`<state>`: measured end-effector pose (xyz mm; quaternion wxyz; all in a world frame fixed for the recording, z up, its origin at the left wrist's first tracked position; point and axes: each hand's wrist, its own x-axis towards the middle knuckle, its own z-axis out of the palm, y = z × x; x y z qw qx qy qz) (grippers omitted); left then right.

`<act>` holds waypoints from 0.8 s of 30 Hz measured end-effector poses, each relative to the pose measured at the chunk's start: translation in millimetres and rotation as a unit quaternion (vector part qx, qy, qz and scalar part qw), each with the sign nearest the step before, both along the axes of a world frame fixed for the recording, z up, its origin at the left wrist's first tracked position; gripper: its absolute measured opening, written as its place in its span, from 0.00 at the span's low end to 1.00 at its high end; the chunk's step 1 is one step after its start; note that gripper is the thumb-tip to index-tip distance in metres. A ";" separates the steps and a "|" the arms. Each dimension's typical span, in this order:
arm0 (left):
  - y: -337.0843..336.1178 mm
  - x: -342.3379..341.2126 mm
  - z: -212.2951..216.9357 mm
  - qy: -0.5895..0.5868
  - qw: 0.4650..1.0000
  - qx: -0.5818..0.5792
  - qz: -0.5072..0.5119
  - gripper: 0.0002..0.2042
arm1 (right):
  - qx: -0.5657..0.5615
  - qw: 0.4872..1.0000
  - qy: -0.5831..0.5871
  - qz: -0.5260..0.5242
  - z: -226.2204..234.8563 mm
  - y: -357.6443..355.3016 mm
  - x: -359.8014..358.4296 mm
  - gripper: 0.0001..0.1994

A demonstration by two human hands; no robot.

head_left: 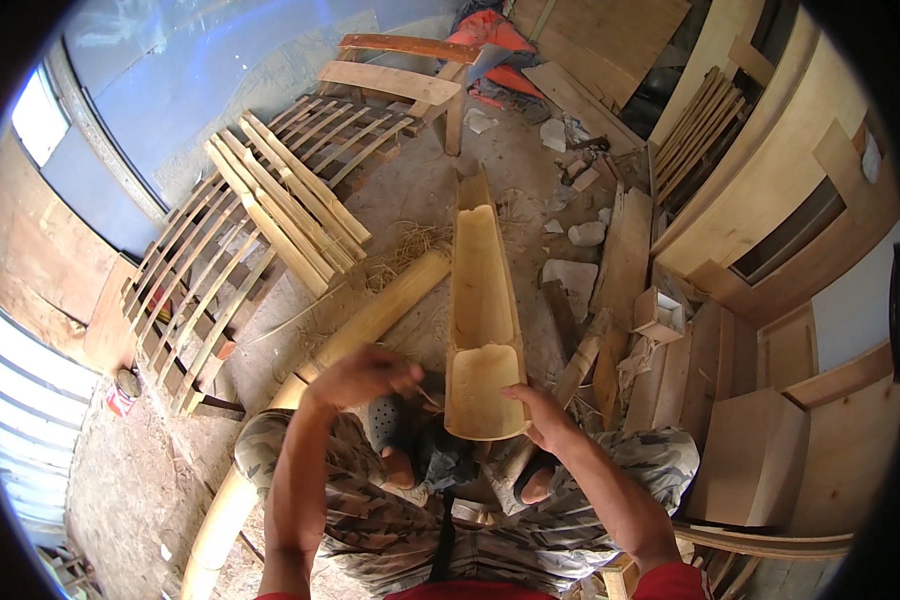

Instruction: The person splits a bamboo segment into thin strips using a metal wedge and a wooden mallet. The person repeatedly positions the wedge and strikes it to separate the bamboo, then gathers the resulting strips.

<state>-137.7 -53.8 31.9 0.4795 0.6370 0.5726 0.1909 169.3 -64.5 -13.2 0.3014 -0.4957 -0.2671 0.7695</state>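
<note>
A half of a split bamboo culm (pixel 485 290), hollow side up, stretches away from me, its near end between my knees. Cross-walls divide its inside into shallow troughs. My right hand (pixel 545 415) grips the right edge close to the near end, thumb over the rim. Left of that end hovers my left hand (pixel 365 378), fingers curled together; a thin sliver shows by the fingertips, but what they hold is unclear. A whole bamboo pole (pixel 370 310) lies aslant on the left, passing by my left knee, its far end close beside the split half.
Split bamboo lengths (pixel 285 200) lie across a slatted bamboo rack (pixel 195 280) at left. A low wooden bench (pixel 400 75) stands at the back. Rubble (pixel 587 233), planks (pixel 622 270) and a small box (pixel 660 314) line the right, beside wooden panels (pixel 770 230). Fibre shavings (pixel 410 245) litter the floor.
</note>
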 end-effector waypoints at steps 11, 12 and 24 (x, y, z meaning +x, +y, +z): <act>-1.6 -24.2 -19.1 0.265 0.931 0.129 0.216 0.32 | -0.015 1.000 -0.001 -0.005 -1.4 1.2 15.3 0.25; -3.8 -7.7 -15.0 0.193 0.963 0.080 0.170 0.33 | -0.023 1.000 -0.003 -0.007 -0.5 1.9 15.3 0.25; -4.7 109.8 -76.0 -0.491 0.803 -0.311 0.133 0.24 | 0.005 0.999 0.045 0.020 -11.9 11.1 19.7 0.19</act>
